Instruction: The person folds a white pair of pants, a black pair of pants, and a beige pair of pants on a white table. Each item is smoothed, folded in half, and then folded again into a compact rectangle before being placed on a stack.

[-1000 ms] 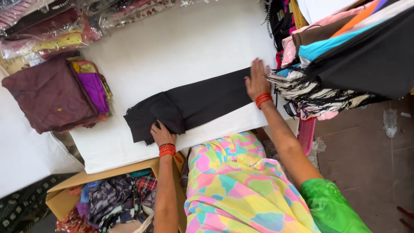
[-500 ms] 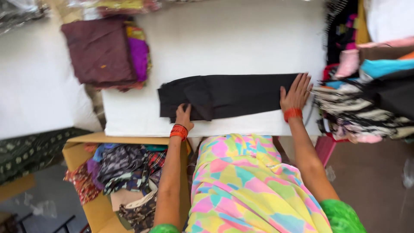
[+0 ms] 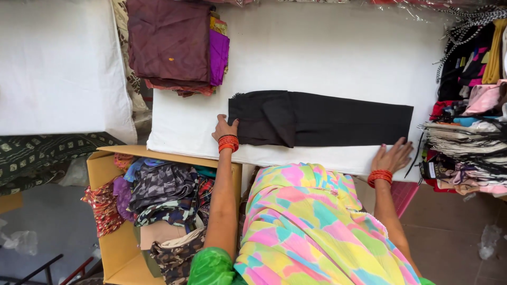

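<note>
Fingers of our left hand (image 3: 224,128) lie flat and a little apart on the folded end of the black garment (image 3: 322,119), pressing it to the desk (image 3: 327,53) rather than gripping it. Our right hand (image 3: 392,157) rests open, fingers spread, on the white cover just below the garment's lower right corner, touching the cloth's edge or very near it; we cannot tell which. The garment stretches across the middle of the frame, doubled over at its left end. We judge it light, soft and limp, likely to sag if lifted at one point, so both ends or the fold would be the places to take hold. Folded maroon and purple fabrics (image 3: 174,45) sit at upper left, a cardboard box of clothes (image 3: 158,206) at lower left.
</note>
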